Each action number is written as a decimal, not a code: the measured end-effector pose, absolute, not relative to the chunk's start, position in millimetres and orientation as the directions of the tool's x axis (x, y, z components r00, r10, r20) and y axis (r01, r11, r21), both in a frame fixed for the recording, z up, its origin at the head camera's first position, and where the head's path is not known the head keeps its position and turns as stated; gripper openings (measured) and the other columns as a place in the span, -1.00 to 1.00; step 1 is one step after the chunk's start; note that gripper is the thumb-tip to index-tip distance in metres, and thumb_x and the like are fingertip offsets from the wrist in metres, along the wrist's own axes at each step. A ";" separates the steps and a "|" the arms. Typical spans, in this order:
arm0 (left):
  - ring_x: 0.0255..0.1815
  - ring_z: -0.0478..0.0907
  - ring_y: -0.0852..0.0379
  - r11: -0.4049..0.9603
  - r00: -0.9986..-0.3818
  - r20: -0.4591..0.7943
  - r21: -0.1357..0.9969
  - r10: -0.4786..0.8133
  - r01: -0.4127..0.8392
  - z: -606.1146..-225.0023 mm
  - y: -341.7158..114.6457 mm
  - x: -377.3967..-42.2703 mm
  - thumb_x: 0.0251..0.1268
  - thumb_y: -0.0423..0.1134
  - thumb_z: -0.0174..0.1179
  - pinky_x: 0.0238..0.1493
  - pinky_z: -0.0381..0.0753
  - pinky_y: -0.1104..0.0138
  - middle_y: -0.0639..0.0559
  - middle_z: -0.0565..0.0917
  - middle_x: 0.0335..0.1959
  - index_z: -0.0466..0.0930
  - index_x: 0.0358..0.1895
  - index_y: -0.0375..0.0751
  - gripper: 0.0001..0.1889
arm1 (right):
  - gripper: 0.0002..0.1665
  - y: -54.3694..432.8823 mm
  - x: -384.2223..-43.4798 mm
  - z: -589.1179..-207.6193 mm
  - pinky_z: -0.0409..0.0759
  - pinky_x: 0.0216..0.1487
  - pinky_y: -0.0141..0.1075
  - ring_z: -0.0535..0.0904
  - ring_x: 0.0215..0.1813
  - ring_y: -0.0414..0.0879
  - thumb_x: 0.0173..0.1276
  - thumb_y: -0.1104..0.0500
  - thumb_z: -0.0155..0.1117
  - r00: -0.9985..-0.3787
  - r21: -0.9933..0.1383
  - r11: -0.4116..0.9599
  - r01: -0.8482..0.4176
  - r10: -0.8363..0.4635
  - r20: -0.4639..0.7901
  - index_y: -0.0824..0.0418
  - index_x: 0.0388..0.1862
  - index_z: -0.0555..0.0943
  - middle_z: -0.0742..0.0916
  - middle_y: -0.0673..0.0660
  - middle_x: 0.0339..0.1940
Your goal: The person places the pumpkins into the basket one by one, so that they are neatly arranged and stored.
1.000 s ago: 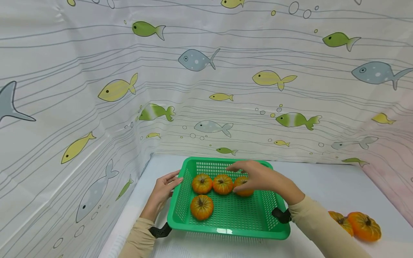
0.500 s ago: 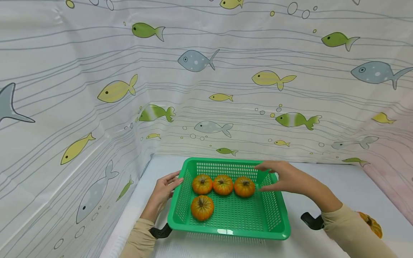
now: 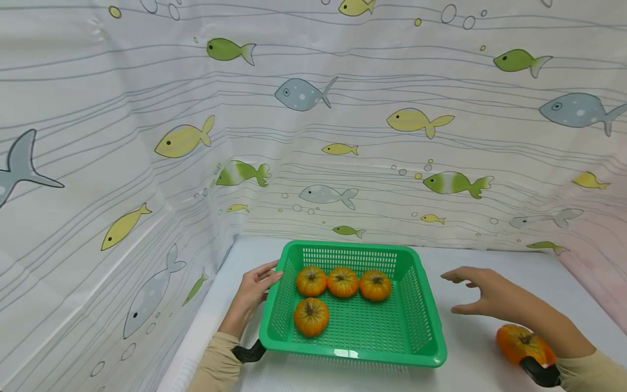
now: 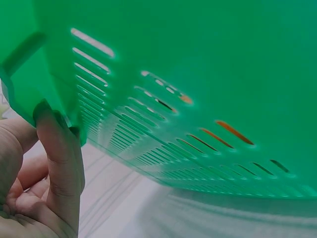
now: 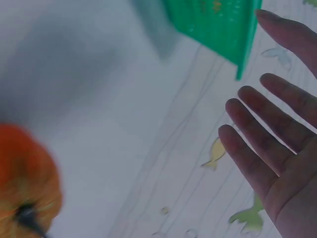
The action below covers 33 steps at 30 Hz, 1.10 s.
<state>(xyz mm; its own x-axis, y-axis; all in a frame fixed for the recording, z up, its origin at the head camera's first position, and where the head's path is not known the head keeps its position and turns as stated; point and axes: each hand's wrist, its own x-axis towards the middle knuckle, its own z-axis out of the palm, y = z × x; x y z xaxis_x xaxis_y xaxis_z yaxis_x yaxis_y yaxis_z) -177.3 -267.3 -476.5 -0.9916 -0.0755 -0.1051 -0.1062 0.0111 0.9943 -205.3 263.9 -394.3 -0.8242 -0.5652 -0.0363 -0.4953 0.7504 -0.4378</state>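
Note:
A green plastic basket (image 3: 352,356) with slotted walls stands on the white surface. Several small orange pumpkins (image 3: 375,286) lie in it, most along the back. My left hand (image 3: 251,294) holds the basket's left rim between thumb and fingers. In the left wrist view those fingers (image 4: 59,153) bend against the green edge. To the right of the basket, my right hand (image 3: 495,294) hovers with fingers spread and nothing in its palm. Nearest to it are orange pumpkins (image 3: 519,344) outside the basket, partly hidden by the right wrist. The right wrist view has one blurred pumpkin (image 5: 29,183) at lower left.
A white sheet (image 3: 372,179) printed with fish and wavy lines rises behind the table and along both sides. The white table surface (image 3: 470,348) extends to the right of the basket. A black wrist mount (image 3: 541,373) sits on the right wrist.
My right hand has moved from over the back-right pumpkin, out of the basket and to the right, above the table. The left hand has stayed at the rim.

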 end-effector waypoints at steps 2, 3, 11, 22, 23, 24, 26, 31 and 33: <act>-0.40 0.71 0.27 0.008 -0.991 -0.106 0.994 -0.076 -0.107 -476.4 -266.4 -177.6 0.44 -0.22 0.33 -0.39 0.77 0.37 0.10 0.69 -0.25 0.47 0.46 -0.21 -0.43 | -0.17 278.3 -201.3 -401.3 0.78 0.03 -0.07 0.68 0.13 0.10 0.10 -0.22 0.63 -0.837 -0.438 0.769 -0.466 -0.543 -0.062 0.13 0.27 0.63 0.75 0.10 0.20; -0.39 0.71 0.27 0.007 -0.991 -0.107 0.994 -0.076 -0.108 -476.4 -266.0 -177.8 0.44 -0.22 0.33 -0.38 0.77 0.37 0.10 0.69 -0.25 0.46 0.46 -0.22 -0.43 | -0.18 285.2 -199.5 -404.8 0.78 0.03 -0.05 0.68 0.13 0.12 0.10 -0.21 0.64 -0.841 -0.441 0.774 -0.455 -0.536 -0.072 0.14 0.27 0.63 0.75 0.12 0.19; -0.41 0.71 0.27 0.010 -0.991 -0.109 0.994 -0.076 -0.110 -476.7 -265.5 -177.5 0.44 -0.21 0.33 -0.38 0.77 0.37 0.10 0.70 -0.25 0.45 0.47 -0.20 -0.42 | -0.22 330.1 -186.9 -430.8 0.80 -0.02 -0.14 0.69 0.10 0.03 0.12 -0.12 0.65 -0.869 -0.435 0.802 -0.410 -0.488 -0.081 0.16 0.26 0.63 0.76 0.19 0.17; -0.41 0.70 0.27 0.005 -0.990 -0.111 0.994 -0.086 -0.111 -476.5 -265.8 -177.9 0.45 -0.22 0.33 -0.41 0.76 0.38 0.10 0.69 -0.23 0.48 0.46 -0.18 -0.44 | -0.27 377.7 -177.7 -461.2 0.66 -0.19 -0.49 0.46 -0.03 -0.60 0.13 -0.06 0.64 -0.867 -0.419 0.806 -0.418 -0.492 -0.081 0.27 0.20 0.64 0.74 0.29 0.12; -0.41 0.70 0.28 0.008 -0.990 -0.111 0.994 -0.085 -0.112 -476.3 -265.9 -177.7 0.45 -0.21 0.33 -0.41 0.76 0.38 0.10 0.69 -0.23 0.47 0.46 -0.19 -0.44 | -0.27 380.0 -176.4 -463.6 0.64 -0.21 -0.50 0.46 -0.06 -0.60 0.12 -0.04 0.65 -0.869 -0.418 0.809 -0.412 -0.488 -0.087 0.28 0.19 0.64 0.74 0.29 0.10; -0.41 0.70 0.28 0.010 -0.990 -0.112 0.994 -0.086 -0.113 -476.4 -266.0 -177.7 0.45 -0.21 0.33 -0.41 0.76 0.38 0.11 0.69 -0.23 0.47 0.46 -0.19 -0.44 | -0.27 381.7 -175.6 -465.7 0.63 -0.21 -0.52 0.45 -0.08 -0.61 0.13 -0.03 0.65 -0.870 -0.418 0.816 -0.399 -0.481 -0.107 0.28 0.20 0.64 0.74 0.28 0.09; -0.40 0.70 0.28 0.008 -0.990 -0.115 0.993 -0.086 -0.116 -477.2 -266.1 -178.1 0.45 -0.22 0.33 -0.40 0.76 0.38 0.11 0.69 -0.23 0.48 0.45 -0.18 -0.45 | -0.26 384.6 -174.0 -470.2 0.61 -0.21 -0.55 0.42 -0.11 -0.62 0.12 0.00 0.65 -0.870 -0.430 0.817 -0.384 -0.476 -0.127 0.29 0.22 0.63 0.74 0.25 0.09; -0.40 0.69 0.29 0.004 -0.989 -0.118 0.993 -0.085 -0.119 -477.5 -265.8 -178.2 0.45 -0.21 0.33 -0.40 0.76 0.39 0.13 0.70 -0.25 0.48 0.46 -0.18 -0.44 | -0.18 385.6 -173.3 -476.0 0.59 -0.16 -0.61 0.37 -0.12 -0.66 0.11 -0.02 0.65 -0.870 -0.444 0.829 -0.342 -0.458 -0.185 0.31 0.29 0.58 0.73 0.19 0.12; -0.40 0.69 0.29 0.004 -0.989 -0.119 0.993 -0.085 -0.119 -476.9 -265.9 -177.9 0.45 -0.21 0.33 -0.40 0.75 0.39 0.13 0.69 -0.25 0.47 0.46 -0.19 -0.44 | -0.18 384.4 -173.8 -476.2 0.57 -0.15 -0.62 0.37 -0.13 -0.65 0.10 -0.02 0.65 -0.873 -0.437 0.838 -0.328 -0.446 -0.200 0.32 0.27 0.57 0.73 0.17 0.12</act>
<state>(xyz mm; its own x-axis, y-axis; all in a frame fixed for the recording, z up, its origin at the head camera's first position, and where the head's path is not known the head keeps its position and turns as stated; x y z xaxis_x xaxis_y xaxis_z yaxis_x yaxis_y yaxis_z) -177.9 -265.9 -476.9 -0.9893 -0.0852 -0.1187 -0.1195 0.0039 0.9928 -173.8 384.4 -476.2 -0.8726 -0.4457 -0.1996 -0.3279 0.8377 -0.4367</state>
